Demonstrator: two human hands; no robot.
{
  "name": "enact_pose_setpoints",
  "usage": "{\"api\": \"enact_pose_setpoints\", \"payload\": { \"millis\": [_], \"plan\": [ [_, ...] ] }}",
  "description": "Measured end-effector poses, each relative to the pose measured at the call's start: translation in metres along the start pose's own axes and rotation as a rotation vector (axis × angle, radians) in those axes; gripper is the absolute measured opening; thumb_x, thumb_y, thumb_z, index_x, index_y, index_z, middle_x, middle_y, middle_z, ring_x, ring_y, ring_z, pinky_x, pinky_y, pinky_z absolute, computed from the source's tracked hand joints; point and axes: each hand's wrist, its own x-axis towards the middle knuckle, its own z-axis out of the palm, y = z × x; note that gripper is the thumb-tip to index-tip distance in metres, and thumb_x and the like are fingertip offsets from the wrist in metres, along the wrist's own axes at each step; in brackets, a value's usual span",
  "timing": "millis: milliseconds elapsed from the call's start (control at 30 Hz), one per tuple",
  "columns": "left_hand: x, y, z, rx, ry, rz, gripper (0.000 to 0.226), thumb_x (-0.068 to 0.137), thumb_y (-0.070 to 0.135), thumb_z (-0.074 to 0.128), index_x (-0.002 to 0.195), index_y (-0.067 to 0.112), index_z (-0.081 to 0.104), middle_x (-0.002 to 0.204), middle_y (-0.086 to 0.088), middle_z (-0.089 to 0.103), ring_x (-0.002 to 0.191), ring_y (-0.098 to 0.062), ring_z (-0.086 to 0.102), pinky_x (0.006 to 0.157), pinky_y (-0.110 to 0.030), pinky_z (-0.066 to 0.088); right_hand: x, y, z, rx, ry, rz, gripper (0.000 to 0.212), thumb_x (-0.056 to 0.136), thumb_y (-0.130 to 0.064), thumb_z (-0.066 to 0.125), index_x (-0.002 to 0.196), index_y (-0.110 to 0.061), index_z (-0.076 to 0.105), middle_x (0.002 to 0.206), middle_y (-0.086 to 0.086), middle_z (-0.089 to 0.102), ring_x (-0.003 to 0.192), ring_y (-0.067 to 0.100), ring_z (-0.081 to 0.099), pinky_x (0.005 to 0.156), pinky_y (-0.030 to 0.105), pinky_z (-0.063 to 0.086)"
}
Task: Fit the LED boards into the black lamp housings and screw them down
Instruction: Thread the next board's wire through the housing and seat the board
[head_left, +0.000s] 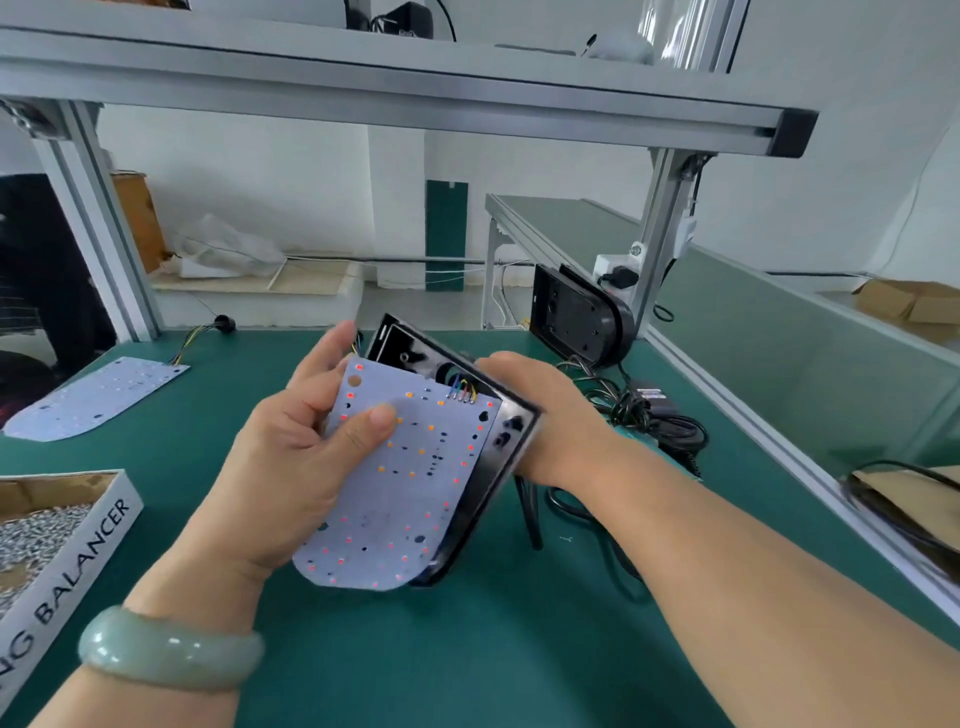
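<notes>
White with red and orange dots, the LED board (410, 483) lies tilted against the open face of the black lamp housing (415, 353), and both are held above the green table (415, 649), with coloured wires (462, 389) at the board's top edge. The left hand (291, 467) pinches the board, thumb on its face, while the right hand (545, 415) grips the housing's right side. Left of the housing lie a second board (98, 397), farther back, and a box of screws (47, 525), nearer; behind the housing to the right a second housing (576, 317) stands beside black cables (649, 415).
</notes>
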Motion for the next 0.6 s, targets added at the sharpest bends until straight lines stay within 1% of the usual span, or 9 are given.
{"api": "enact_pose_setpoints", "payload": {
  "millis": [33,100,133,200,267,333,433,500,600],
  "plan": [
    [0.001,0.001,0.0,0.069,0.004,0.043,0.014,0.073,0.044,0.075,0.086,0.048,0.073,0.122,0.045,0.051,0.136,0.003,0.034,0.1,-0.027,0.037,0.001,-0.001,0.001,0.059,-0.04,0.034,0.028,0.082,-0.011,0.057,0.067,-0.024,0.038,0.071,-0.004,0.041,0.068,0.023,0.046,0.067,0.04,0.046],
    [0.002,0.001,-0.002,0.085,-0.014,0.024,0.013,0.078,0.037,0.072,0.085,0.047,0.073,0.112,0.036,0.062,0.118,0.0,0.056,0.09,-0.027,0.05,-0.001,-0.003,0.001,0.185,-0.108,0.027,0.016,0.086,-0.006,0.058,0.08,-0.02,0.053,0.078,-0.003,0.048,0.075,0.02,0.053,0.078,0.04,0.05],
    [0.002,0.001,-0.003,0.046,-0.019,-0.007,0.01,0.079,0.037,0.073,0.085,0.044,0.073,0.101,0.023,0.071,0.099,-0.004,0.067,0.078,-0.028,0.057,0.0,-0.003,0.0,0.291,-0.124,0.046,0.013,0.089,-0.003,0.057,0.097,-0.012,0.061,0.08,-0.006,0.05,0.075,0.009,0.057,0.078,0.028,0.051],
    [0.003,-0.001,-0.002,-0.044,0.044,-0.054,0.01,0.075,0.038,0.074,0.085,0.038,0.073,0.086,0.007,0.076,0.074,-0.011,0.071,0.061,-0.025,0.057,0.0,-0.003,-0.003,0.568,-0.106,0.166,0.027,0.095,0.0,0.052,0.121,-0.001,0.058,0.081,-0.016,0.053,0.066,-0.013,0.057,0.063,0.005,0.044],
    [0.005,-0.005,-0.003,-0.129,0.159,-0.109,0.007,0.077,0.037,0.067,0.081,0.035,0.073,0.083,0.004,0.076,0.07,-0.013,0.072,0.055,-0.025,0.055,-0.002,-0.002,-0.003,0.911,0.033,0.273,0.026,0.101,-0.008,0.045,0.121,-0.01,0.061,0.094,-0.009,0.067,0.063,-0.007,0.06,0.062,0.009,0.047],
    [0.008,-0.01,-0.001,-0.141,0.264,-0.177,0.013,0.088,0.03,0.061,0.08,0.032,0.071,0.082,0.004,0.075,0.069,-0.014,0.072,0.052,-0.027,0.055,-0.009,0.0,0.002,1.185,0.117,0.361,0.03,0.105,-0.026,0.037,0.117,-0.024,0.064,0.122,-0.002,0.064,0.072,0.007,0.063,0.073,0.025,0.053],
    [0.01,-0.017,0.008,-0.098,0.354,-0.28,0.018,0.097,0.026,0.054,0.084,0.026,0.067,0.08,0.005,0.075,0.069,-0.016,0.071,0.055,-0.031,0.055,-0.026,-0.009,0.017,1.192,0.065,0.243,0.033,0.099,-0.044,0.036,0.118,-0.039,0.062,0.127,-0.011,0.063,0.103,0.008,0.064,0.092,0.029,0.05],
    [0.009,-0.016,0.016,-0.132,0.369,-0.33,0.02,0.098,0.028,0.051,0.085,0.023,0.065,0.077,0.007,0.075,0.066,-0.014,0.071,0.049,-0.029,0.054,-0.031,-0.018,0.03,1.123,0.131,0.21,0.03,0.103,-0.033,0.037,0.128,-0.042,0.051,0.133,-0.015,0.058,0.124,0.004,0.053,0.109,0.032,0.039],
    [0.007,-0.014,0.023,-0.181,0.377,-0.37,0.022,0.099,0.032,0.049,0.089,0.02,0.065,0.08,0.003,0.075,0.071,-0.018,0.071,0.055,-0.039,0.059,-0.031,-0.024,0.04,1.097,0.179,0.249,0.037,0.105,-0.019,0.036,0.133,-0.043,0.04,0.137,-0.02,0.052,0.129,-0.003,0.046,0.112,0.029,0.033]
  ]
}}
